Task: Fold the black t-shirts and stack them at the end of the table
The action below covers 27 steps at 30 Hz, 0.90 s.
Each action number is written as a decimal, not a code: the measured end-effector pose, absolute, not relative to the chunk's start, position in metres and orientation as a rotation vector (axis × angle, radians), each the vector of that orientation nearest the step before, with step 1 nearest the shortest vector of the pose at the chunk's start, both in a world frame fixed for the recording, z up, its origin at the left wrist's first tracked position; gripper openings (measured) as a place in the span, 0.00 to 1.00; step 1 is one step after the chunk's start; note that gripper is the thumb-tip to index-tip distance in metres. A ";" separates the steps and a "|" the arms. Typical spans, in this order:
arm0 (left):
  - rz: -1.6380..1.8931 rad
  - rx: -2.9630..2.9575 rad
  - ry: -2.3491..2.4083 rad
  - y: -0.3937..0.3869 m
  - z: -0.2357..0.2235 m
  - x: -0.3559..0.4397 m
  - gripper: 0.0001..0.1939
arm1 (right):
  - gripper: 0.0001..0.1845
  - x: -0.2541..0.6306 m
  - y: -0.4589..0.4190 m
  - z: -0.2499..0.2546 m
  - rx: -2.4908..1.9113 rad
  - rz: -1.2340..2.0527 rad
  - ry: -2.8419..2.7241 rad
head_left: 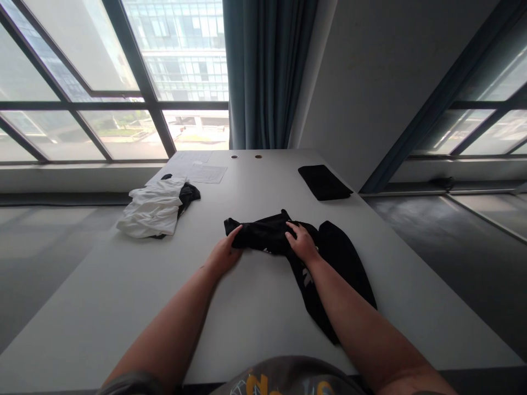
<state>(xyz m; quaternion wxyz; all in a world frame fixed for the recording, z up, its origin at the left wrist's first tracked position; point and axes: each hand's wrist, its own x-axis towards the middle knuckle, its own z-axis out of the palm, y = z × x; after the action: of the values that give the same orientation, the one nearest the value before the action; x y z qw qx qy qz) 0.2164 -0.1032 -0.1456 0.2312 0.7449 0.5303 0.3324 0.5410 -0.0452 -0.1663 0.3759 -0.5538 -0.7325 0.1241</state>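
Holding a black cloth garment with pale printed lettering (263, 236) on a smooth white bench (247, 307), within easy reach of the torso. At its left end, pinching a bunched edge in the left hand (224, 253), thumb over the top and fingers mostly hidden beneath the cloth. Farther right, touching the upper layer with the right hand (302, 242), fingers slightly spread; unable to tell whether also gripping a fold.

Narrow between the hands, but wide and loose beyond the right wrist, down toward the near edge of the bench. For good control, hold the left end firmly and press only lightly on the right, so as not to drag the loose part or crease the print. Best to work low against the bench and smooth outward from the bunched middle, layer by layer.

Beyond, to the left, a crumpled white cloth (152, 211) with black fabric (188, 195) beside it; to the right, a flat, folded black cloth (323, 182).
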 end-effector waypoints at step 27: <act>1.354 1.311 1.858 -0.080 -0.137 0.144 0.19 | 0.33 0.630 -0.021 -0.165 -1.963 0.031 -1.942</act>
<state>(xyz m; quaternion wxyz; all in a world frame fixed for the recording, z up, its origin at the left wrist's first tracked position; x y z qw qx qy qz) 0.1436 -0.0801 -0.1374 0.2449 0.4803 0.6806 0.4961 0.6302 -0.0205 -0.1654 0.1892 -0.6980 -0.6906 0.0112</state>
